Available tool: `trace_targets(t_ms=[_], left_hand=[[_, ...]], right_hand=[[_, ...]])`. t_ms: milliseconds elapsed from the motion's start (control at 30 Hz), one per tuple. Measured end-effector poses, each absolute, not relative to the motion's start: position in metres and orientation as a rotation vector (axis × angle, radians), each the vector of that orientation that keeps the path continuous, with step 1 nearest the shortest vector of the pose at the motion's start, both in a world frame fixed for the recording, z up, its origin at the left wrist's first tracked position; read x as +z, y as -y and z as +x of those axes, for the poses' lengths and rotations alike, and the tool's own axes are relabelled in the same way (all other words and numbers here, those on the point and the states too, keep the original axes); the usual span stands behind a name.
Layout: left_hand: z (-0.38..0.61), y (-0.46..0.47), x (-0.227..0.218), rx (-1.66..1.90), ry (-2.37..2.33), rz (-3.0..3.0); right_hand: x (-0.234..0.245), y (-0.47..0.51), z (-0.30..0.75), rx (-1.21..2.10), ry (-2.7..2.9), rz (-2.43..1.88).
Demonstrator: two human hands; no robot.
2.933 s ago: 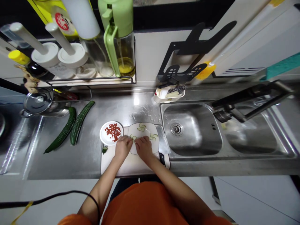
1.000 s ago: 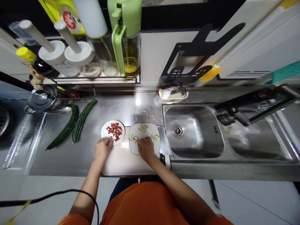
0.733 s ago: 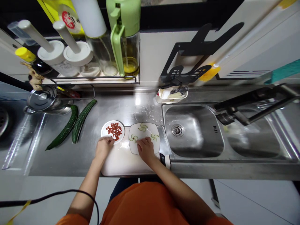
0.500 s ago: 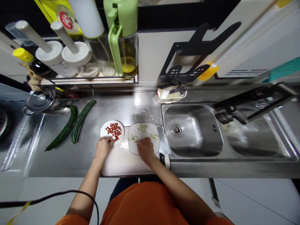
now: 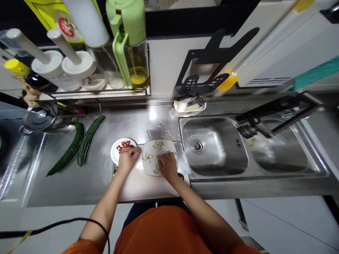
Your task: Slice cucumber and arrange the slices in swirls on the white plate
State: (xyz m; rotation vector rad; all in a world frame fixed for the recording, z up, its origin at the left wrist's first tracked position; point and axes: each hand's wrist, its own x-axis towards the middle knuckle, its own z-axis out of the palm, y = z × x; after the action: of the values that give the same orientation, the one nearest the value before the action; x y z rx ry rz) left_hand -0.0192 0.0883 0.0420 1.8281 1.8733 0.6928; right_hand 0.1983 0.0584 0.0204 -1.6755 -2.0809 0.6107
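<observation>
The left hand (image 5: 129, 157) has slid from the near rim of the round plate (image 5: 114, 152) onto its red berries (image 5: 124, 145), beside the square plate (image 5: 162, 150), its grip curled over them, too hidden to tell whether one is pinched, while the right hand (image 5: 166, 165) stays loosely open beside the cucumber swirls (image 5: 158, 144)

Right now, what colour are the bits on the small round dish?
Red bits on a white dish, seen in the head view.
</observation>
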Motion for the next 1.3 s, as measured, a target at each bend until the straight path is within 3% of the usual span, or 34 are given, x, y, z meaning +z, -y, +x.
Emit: trace_targets(t_ms=[300,1300], left_hand=[[0.050,-0.127,0.013,0.677,-1.482,2.204],[0.051,-0.129,-0.003,0.618,-1.458,2.245]], right_hand=[[0.015,-0.083,0.208,0.591,2.020,-1.802],[0.004,-0.101,0.203,0.570,2.003,-1.766]])
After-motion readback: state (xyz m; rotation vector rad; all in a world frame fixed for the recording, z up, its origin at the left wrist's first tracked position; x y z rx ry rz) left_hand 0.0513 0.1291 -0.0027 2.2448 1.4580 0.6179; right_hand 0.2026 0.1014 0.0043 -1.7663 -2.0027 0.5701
